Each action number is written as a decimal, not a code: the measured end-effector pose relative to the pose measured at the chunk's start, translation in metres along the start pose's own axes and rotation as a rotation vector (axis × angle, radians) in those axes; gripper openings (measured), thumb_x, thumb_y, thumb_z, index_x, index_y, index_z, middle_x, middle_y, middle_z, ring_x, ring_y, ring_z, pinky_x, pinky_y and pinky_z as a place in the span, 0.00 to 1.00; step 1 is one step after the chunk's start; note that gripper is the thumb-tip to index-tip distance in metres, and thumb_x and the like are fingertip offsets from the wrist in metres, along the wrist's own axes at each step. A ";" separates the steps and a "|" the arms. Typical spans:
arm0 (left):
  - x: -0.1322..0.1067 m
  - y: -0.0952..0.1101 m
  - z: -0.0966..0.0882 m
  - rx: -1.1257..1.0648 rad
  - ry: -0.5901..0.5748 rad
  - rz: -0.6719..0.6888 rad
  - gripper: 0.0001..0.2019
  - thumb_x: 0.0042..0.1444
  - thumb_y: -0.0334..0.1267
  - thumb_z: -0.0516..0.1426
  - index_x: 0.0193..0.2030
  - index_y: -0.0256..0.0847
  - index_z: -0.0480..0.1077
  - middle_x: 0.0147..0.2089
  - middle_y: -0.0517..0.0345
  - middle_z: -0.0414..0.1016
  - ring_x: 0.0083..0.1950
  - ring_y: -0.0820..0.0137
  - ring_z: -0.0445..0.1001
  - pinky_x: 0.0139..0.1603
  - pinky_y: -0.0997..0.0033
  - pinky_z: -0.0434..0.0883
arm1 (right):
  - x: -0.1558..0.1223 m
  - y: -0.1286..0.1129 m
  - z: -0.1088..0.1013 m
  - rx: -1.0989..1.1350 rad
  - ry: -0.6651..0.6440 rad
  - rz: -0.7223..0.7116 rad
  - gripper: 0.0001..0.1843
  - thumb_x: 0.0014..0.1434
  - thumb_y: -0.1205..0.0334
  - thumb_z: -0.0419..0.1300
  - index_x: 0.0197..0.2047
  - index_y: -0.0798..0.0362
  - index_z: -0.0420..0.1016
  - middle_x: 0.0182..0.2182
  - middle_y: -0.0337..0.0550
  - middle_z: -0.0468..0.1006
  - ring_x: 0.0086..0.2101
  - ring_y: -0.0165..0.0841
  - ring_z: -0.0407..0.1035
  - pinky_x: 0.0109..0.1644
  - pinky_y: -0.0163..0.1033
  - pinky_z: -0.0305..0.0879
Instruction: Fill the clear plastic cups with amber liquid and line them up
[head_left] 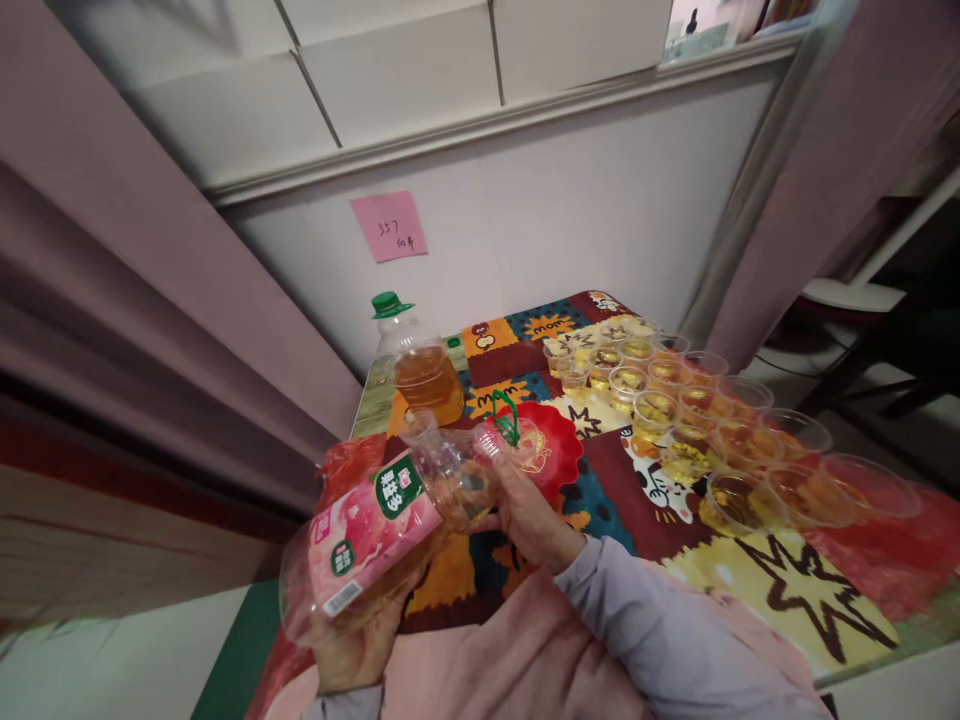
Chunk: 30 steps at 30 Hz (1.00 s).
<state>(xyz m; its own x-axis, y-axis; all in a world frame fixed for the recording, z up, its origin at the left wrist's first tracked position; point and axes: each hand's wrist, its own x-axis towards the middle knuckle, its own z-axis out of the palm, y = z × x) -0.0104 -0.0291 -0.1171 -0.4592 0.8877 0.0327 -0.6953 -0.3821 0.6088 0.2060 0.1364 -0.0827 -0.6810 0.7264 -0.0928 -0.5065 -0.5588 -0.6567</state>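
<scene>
A large clear plastic bottle [375, 535] with a pink label and a green logo patch lies tilted between my hands, its neck pointing up and right. My left hand [360, 640] supports it from below near the base, fingers partly hidden behind it. My right hand [529, 510] is closed around the neck end, by the pinkish top. Just beyond the neck, a green loop [506, 418] rises in front of a red scalloped dish [551, 450]. Behind the bottle stands a clear jug [429, 380] of amber liquid with a green lid [390, 305].
Several clear plastic cups [656, 408] holding yellowish liquid stand in close rows on the right of the patterned table mat [600, 510]. A small clear cup [418, 428] is near the jug. A pink note [390, 226] is on the wall; curtains hang at both sides.
</scene>
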 end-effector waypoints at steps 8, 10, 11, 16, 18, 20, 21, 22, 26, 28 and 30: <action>0.004 0.001 0.005 -0.184 -0.178 -0.046 0.37 0.71 0.41 0.60 0.81 0.72 0.52 0.74 0.46 0.71 0.66 0.36 0.78 0.53 0.27 0.77 | -0.003 -0.004 0.001 0.037 0.003 0.023 0.33 0.65 0.31 0.65 0.65 0.40 0.74 0.54 0.43 0.85 0.42 0.39 0.84 0.37 0.42 0.83; 0.004 0.002 0.007 -0.197 -0.149 -0.052 0.36 0.71 0.42 0.59 0.81 0.72 0.52 0.74 0.46 0.71 0.66 0.36 0.78 0.52 0.26 0.78 | -0.002 -0.004 0.000 0.041 0.010 0.030 0.33 0.66 0.31 0.65 0.65 0.41 0.74 0.52 0.43 0.86 0.41 0.39 0.83 0.37 0.43 0.83; 0.004 0.002 0.007 -0.203 -0.133 -0.054 0.36 0.72 0.42 0.58 0.81 0.73 0.52 0.74 0.47 0.71 0.66 0.36 0.78 0.52 0.26 0.78 | -0.002 -0.003 0.000 0.041 0.012 0.033 0.33 0.66 0.32 0.65 0.65 0.41 0.74 0.52 0.43 0.86 0.41 0.39 0.83 0.37 0.43 0.83; 0.004 0.003 0.005 -0.181 -0.049 -0.080 0.34 0.72 0.42 0.57 0.80 0.72 0.55 0.73 0.47 0.74 0.64 0.37 0.80 0.49 0.28 0.81 | -0.001 0.001 -0.003 0.047 -0.002 0.035 0.33 0.68 0.31 0.62 0.65 0.42 0.74 0.53 0.45 0.86 0.43 0.41 0.83 0.38 0.44 0.82; 0.004 0.003 0.001 -0.177 -0.024 -0.084 0.34 0.71 0.45 0.58 0.80 0.71 0.54 0.71 0.45 0.76 0.63 0.38 0.82 0.48 0.31 0.83 | -0.001 0.001 -0.003 0.049 -0.013 0.036 0.32 0.68 0.32 0.62 0.65 0.43 0.75 0.54 0.46 0.85 0.44 0.40 0.83 0.38 0.42 0.82; 0.004 0.002 -0.003 -0.194 -0.018 -0.087 0.35 0.71 0.48 0.59 0.81 0.69 0.53 0.71 0.45 0.77 0.62 0.39 0.83 0.49 0.34 0.84 | -0.002 0.001 -0.002 0.056 -0.019 0.042 0.31 0.67 0.34 0.63 0.64 0.43 0.75 0.54 0.46 0.85 0.44 0.39 0.83 0.38 0.41 0.83; 0.004 0.001 -0.005 -0.203 -0.027 -0.087 0.36 0.70 0.50 0.59 0.81 0.68 0.53 0.71 0.44 0.77 0.62 0.39 0.83 0.50 0.35 0.84 | -0.003 0.001 -0.001 0.062 -0.019 0.045 0.30 0.67 0.35 0.64 0.64 0.43 0.75 0.55 0.45 0.85 0.44 0.38 0.82 0.38 0.41 0.83; 0.004 0.000 -0.007 -0.209 -0.044 -0.087 0.36 0.70 0.51 0.59 0.82 0.67 0.53 0.70 0.43 0.77 0.61 0.39 0.83 0.50 0.35 0.84 | -0.003 0.000 -0.001 0.070 -0.017 0.047 0.30 0.67 0.36 0.64 0.65 0.43 0.75 0.54 0.45 0.85 0.44 0.38 0.82 0.38 0.41 0.83; 0.004 0.000 -0.009 -0.203 -0.132 -0.078 0.33 0.72 0.48 0.57 0.81 0.68 0.55 0.73 0.43 0.74 0.64 0.36 0.81 0.51 0.31 0.82 | -0.004 -0.001 0.001 0.080 -0.009 0.061 0.28 0.68 0.39 0.63 0.64 0.44 0.75 0.53 0.44 0.85 0.41 0.36 0.82 0.38 0.40 0.83; 0.004 0.001 -0.009 -0.206 -0.153 -0.075 0.32 0.73 0.47 0.56 0.81 0.70 0.55 0.74 0.46 0.73 0.66 0.37 0.79 0.53 0.30 0.81 | -0.004 -0.001 0.001 0.074 -0.010 0.065 0.28 0.68 0.39 0.63 0.65 0.43 0.75 0.52 0.44 0.86 0.40 0.36 0.82 0.38 0.41 0.83; 0.003 0.002 -0.010 -0.217 -0.185 -0.084 0.31 0.74 0.46 0.54 0.81 0.70 0.54 0.75 0.47 0.71 0.69 0.39 0.77 0.56 0.31 0.80 | -0.004 -0.001 0.002 0.068 -0.011 0.063 0.29 0.68 0.38 0.64 0.66 0.43 0.74 0.51 0.44 0.86 0.41 0.36 0.82 0.39 0.41 0.83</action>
<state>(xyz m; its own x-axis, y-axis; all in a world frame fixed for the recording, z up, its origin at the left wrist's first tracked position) -0.0187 -0.0296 -0.1240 -0.3000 0.9428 0.1457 -0.8378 -0.3334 0.4324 0.2086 0.1335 -0.0801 -0.7181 0.6848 -0.1241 -0.4971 -0.6295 -0.5973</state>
